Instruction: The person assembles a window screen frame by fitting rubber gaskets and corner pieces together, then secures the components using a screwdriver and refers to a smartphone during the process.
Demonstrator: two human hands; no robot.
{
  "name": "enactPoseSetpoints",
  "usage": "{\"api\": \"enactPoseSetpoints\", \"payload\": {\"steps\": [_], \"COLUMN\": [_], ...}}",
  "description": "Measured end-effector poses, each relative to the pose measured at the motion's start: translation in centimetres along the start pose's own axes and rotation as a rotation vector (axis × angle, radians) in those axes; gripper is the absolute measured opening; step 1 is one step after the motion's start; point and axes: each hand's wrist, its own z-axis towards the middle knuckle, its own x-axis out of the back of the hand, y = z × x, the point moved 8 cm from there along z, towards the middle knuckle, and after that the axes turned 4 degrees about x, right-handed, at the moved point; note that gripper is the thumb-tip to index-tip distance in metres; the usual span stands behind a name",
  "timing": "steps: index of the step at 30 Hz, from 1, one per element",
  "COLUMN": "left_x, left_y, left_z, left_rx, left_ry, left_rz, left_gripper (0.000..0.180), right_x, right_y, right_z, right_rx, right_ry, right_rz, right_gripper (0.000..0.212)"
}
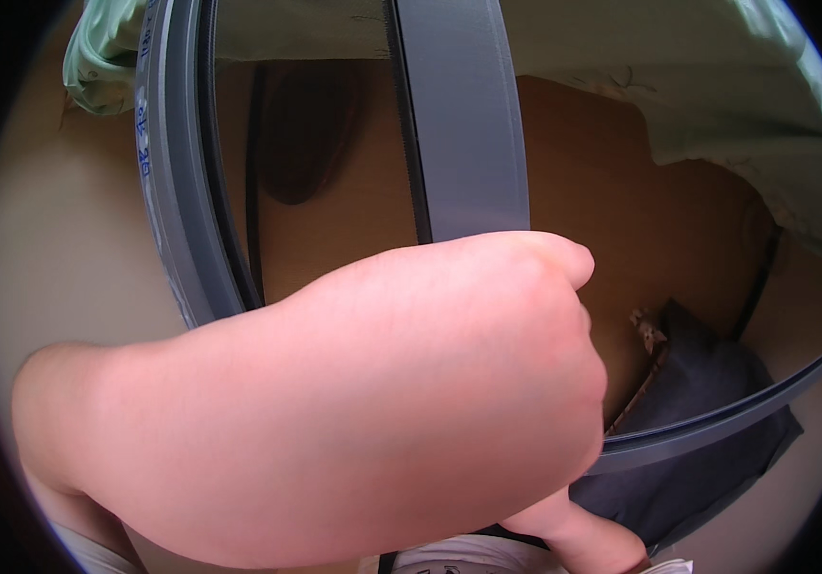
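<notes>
My left arm reaches across the middle of the view from the left. Its hand point(535, 354) is closed in a fist, seen from the back, and what its fingers may hold is hidden. Just beyond the fist, a broad grey upright bar point(463, 115) of a window frame runs upward; I cannot tell whether the hand touches it. Farther left stands a ridged grey frame profile point(176, 191) with blue marks along its edge. Low in the view, my right hand point(540, 517) comes from the lower right and passes behind my left hand, so its fingers are hidden.
Pale green cloth point(736, 124) hangs at the top right, with more bunched at the top left. A curved grey rail point(736, 416) crosses the lower right, with dark grey cloth point(688, 497) around it. Brown surface point(583, 172) shows behind the frame.
</notes>
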Motion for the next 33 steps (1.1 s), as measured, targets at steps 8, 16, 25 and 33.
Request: {"api": "enactPoseSetpoints", "payload": {"steps": [8, 16, 25, 33], "left_x": [3.3, -16.7, -17.8, -16.0], "left_y": [3.9, 10.3, 9.4, 9.3], "left_z": [-14.4, -18.7, -19.3, -19.0], "left_rx": [0.509, 1.346, 0.934, 0.982], "left_ry": [0.947, 0.948, 1.561, 1.709], "left_rz": [-0.179, -1.359, -1.97, -1.953], "left_gripper": [0.032, 0.009, 0.026, 0.01], "right_x": [-0.1, -1.6, -5.3, -6.0], "right_y": [0.2, -0.5, -0.2, -0.5], "right_z": [-0.2, -0.4, 0.3, 0.0], "right_rx": [0.047, 0.065, 0.203, 0.213], "right_ry": [-0.027, -0.107, 0.004, 0.041], "right_rz": [0.143, -0.11, 0.115, 0.112], "right_gripper": [0.033, 0.023, 0.019, 0.015]}}
